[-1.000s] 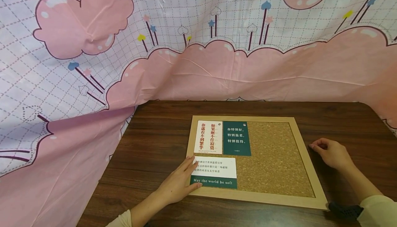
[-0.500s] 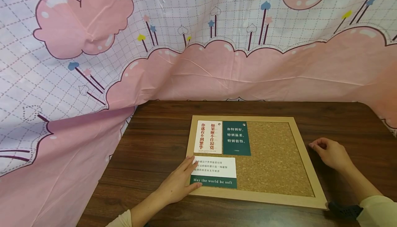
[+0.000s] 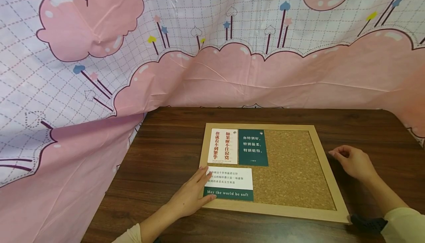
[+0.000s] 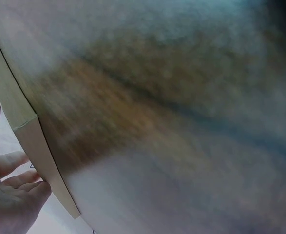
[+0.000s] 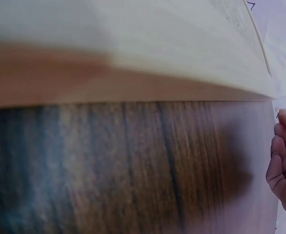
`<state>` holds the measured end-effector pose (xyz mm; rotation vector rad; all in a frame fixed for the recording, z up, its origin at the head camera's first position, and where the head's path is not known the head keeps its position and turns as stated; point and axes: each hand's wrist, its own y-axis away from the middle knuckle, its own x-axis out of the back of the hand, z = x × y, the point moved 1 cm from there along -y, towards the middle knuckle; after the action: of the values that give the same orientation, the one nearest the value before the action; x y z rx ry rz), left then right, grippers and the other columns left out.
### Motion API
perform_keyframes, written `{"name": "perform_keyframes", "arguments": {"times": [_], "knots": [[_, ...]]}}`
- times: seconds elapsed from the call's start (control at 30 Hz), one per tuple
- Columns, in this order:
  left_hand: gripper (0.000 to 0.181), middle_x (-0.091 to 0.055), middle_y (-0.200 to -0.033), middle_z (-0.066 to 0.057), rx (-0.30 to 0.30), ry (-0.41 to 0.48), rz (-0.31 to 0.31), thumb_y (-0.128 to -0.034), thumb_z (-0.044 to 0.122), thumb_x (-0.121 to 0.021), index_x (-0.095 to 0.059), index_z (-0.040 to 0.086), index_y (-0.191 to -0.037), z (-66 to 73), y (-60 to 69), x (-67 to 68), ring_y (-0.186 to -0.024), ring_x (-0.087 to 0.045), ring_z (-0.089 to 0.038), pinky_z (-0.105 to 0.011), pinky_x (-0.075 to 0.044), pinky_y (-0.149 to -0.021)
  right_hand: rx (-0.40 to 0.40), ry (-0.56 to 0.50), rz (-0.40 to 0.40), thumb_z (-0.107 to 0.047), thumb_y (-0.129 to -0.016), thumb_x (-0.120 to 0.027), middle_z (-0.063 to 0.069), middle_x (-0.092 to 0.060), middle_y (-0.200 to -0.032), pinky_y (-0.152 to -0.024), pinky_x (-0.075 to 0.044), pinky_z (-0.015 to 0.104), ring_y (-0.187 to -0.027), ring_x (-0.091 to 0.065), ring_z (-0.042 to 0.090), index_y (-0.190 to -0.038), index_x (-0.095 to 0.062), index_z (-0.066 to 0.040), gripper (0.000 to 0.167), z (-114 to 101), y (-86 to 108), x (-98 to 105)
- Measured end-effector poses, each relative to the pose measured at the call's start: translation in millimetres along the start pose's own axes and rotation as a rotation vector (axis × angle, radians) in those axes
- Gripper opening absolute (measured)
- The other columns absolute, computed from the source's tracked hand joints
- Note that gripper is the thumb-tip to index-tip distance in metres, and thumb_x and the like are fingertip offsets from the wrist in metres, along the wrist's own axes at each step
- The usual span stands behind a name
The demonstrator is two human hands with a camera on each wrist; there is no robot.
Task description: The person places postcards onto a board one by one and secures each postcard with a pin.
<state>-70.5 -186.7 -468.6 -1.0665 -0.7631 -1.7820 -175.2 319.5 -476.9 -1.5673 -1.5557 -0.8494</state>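
The cork board [image 3: 292, 169] has a pale wooden frame and lies flat on the table. A white card with red writing [image 3: 222, 146] and a dark green card [image 3: 253, 147] sit side by side at its upper left, each with a small round tack near its upper right corner. My left hand [image 3: 189, 197] rests with fairly straight fingers on the frame's left edge and on a white-and-green card [image 3: 230, 185] below them. Right of the board, my right hand [image 3: 353, 163] pinches a tiny shiny thumbtack [image 5: 277, 111], mostly hidden by the fingertips.
Dark brown wooden table [image 3: 159, 154] surrounds the board. Behind and to the left hangs a pink-and-white patterned cloth [image 3: 249, 73]. A dark band [image 3: 368, 223] on the right wrist is beside the board's near right corner.
My right hand has shifted very slightly toward the board. The left hand and the cards stay in place.
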Motion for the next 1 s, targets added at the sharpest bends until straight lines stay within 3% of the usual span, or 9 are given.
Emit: {"name": "perform_keyframes", "arguments": {"times": [0.3,0.7,1.0], "knots": [[0.073,-0.025,-0.160,-0.012,0.002,0.000,0.002,-0.0908,0.046,-0.063,-0.042,0.003,-0.145,-0.9,-0.6,-0.7,-0.148,-0.023,-0.030,-0.049,-0.037,-0.111,0.069,-0.024,0.121,-0.030,-0.100,-0.053,0.009,-0.059,-0.076,-0.049,-0.032,0.024,-0.059,-0.040,0.004,-0.099,-0.062,0.001,0.033,-6.7,0.1,8.7],[0.073,-0.025,-0.160,-0.013,0.000,0.000,0.000,-0.0907,0.046,-0.063,-0.042,0.002,-0.145,-1.5,0.5,-1.2,-0.148,-0.024,-0.032,-0.049,-0.036,-0.111,0.146,-0.085,0.142,-0.029,-0.099,-0.056,0.006,-0.061,-0.078,-0.048,-0.034,0.024,-0.058,-0.042,0.000,-0.096,-0.064,-0.006,0.024,-36.2,-0.2,14.9],[0.073,-0.026,-0.159,-0.013,-0.010,-0.007,0.004,-0.0908,0.046,-0.064,-0.043,0.002,-0.145,-1.1,0.1,-0.9,-0.148,-0.025,-0.031,-0.049,-0.037,-0.111,0.200,-0.153,0.142,-0.023,-0.098,-0.058,0.012,-0.064,-0.080,-0.048,-0.038,0.021,-0.059,-0.046,-0.001,-0.096,-0.064,-0.006,0.018,-61.6,-2.5,17.8]]}}
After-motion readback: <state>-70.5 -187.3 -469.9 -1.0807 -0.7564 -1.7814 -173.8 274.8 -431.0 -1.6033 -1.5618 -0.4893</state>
